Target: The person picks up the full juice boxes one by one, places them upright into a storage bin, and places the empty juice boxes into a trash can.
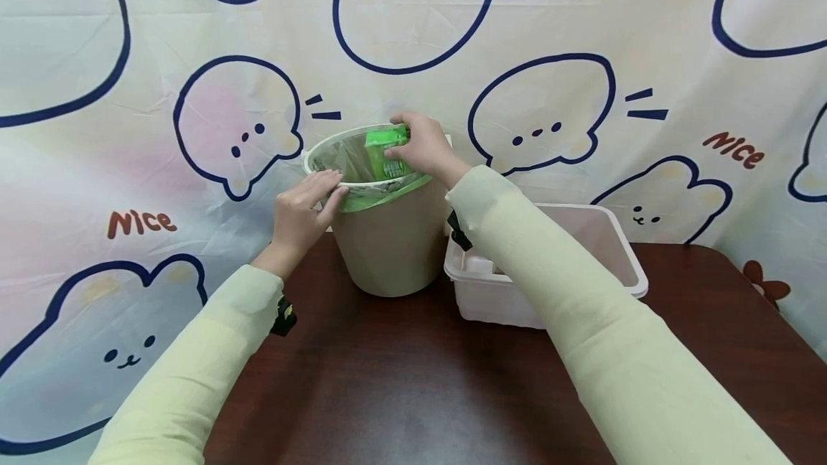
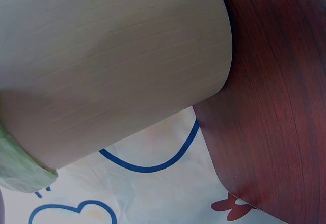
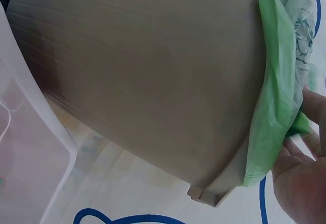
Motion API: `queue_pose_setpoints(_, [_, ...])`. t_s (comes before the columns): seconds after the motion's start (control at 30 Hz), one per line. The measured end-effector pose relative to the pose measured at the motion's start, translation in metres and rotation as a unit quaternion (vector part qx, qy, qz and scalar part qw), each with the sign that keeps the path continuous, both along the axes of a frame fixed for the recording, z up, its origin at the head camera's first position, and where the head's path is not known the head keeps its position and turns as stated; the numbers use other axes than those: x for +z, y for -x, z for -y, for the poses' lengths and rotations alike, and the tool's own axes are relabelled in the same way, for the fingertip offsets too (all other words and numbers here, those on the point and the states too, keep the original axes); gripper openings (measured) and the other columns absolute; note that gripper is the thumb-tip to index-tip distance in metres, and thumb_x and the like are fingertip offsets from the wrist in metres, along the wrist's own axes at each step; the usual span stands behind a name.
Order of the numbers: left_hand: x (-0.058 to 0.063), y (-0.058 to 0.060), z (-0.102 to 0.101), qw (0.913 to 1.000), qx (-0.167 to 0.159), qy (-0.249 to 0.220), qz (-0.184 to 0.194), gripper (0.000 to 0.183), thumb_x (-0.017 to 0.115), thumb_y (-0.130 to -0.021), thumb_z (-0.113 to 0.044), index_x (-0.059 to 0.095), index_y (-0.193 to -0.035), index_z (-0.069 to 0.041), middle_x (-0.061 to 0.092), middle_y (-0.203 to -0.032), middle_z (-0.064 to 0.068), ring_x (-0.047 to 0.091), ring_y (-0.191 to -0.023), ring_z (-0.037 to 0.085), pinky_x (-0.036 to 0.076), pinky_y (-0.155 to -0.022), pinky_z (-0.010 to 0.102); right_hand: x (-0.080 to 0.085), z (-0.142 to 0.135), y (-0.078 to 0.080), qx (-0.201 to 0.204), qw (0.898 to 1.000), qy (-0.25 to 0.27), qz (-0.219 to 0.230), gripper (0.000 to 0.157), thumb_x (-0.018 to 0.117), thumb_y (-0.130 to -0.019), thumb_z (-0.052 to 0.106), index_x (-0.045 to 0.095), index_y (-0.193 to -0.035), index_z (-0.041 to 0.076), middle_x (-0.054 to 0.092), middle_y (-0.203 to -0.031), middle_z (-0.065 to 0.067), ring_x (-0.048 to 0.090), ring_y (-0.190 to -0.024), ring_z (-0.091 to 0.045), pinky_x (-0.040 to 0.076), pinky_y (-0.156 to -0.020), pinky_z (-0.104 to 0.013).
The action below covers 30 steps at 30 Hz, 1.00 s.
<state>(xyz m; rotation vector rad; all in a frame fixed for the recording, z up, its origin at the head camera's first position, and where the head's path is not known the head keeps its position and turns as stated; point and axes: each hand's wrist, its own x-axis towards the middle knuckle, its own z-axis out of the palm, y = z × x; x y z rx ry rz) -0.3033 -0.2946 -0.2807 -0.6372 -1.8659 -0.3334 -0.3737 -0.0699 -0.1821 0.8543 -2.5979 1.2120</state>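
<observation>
A tan trash can (image 1: 394, 250) with a white rim stands at the back of the table, lined with a thin green bag (image 1: 375, 199) folded over its edge. My left hand (image 1: 304, 207) holds the near left part of the rim, with the thumb apart from the fingers. In my right hand (image 1: 423, 146), thumb and fingers pinch a bright green packet (image 1: 386, 153) at the can's opening, its lower part below the rim level. The right wrist view shows part of the right hand (image 3: 300, 178) beside the liner; most of the packet is hidden there.
To the right of the can stands a white plastic bin (image 1: 497, 300), partly covered by my right sleeve; a few pale items inside are hard to make out. Both are on a dark reddish-brown table (image 1: 400, 386). A cartoon-printed cloth (image 1: 400, 34) hangs close behind.
</observation>
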Motion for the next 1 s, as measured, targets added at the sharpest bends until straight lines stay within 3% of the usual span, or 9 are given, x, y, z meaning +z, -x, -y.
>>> queue_pose_setpoints(0.13, [0.0,0.0,-0.001,1.0,-0.001,0.001,0.0,0.024,0.071,-0.089,-0.014,0.073,-0.107,0.001,0.071,-0.106,0.016,0.068,-0.099,0.031,0.05,-0.093,0.045,0.0,-0.004,0.0,0.003,1.0,0.004,0.009,0.058,0.073,-0.089,0.017,0.049,-0.141,0.01,0.053,-0.139,-0.011,0.049,-0.128,-0.022,0.042,-0.101,-0.03])
queue_pose_setpoints(0.4, [0.0,0.001,-0.002,1.0,-0.006,0.0,-0.004,0.023,0.071,-0.089,-0.013,0.074,-0.107,0.001,0.071,-0.106,0.016,0.068,-0.099,0.031,0.05,-0.093,0.045,0.0,-0.019,-0.003,0.025,0.999,0.023,0.009,0.056,0.071,-0.091,0.018,0.048,-0.141,0.009,0.051,-0.141,-0.01,0.047,-0.13,-0.02,0.041,-0.102,-0.027])
queue_pose_setpoints(1.0, [0.007,0.0,0.001,0.9995,0.0,0.028,0.011,0.027,0.073,-0.087,-0.016,0.073,-0.108,0.0,0.07,-0.108,0.015,0.068,-0.098,0.032,0.054,-0.082,0.048,-0.013,-0.09,-0.015,0.033,0.998,0.033,-0.038,0.053,0.071,-0.09,0.018,0.05,-0.138,0.005,0.053,-0.138,-0.012,0.048,-0.129,-0.026,0.043,-0.102,-0.037])
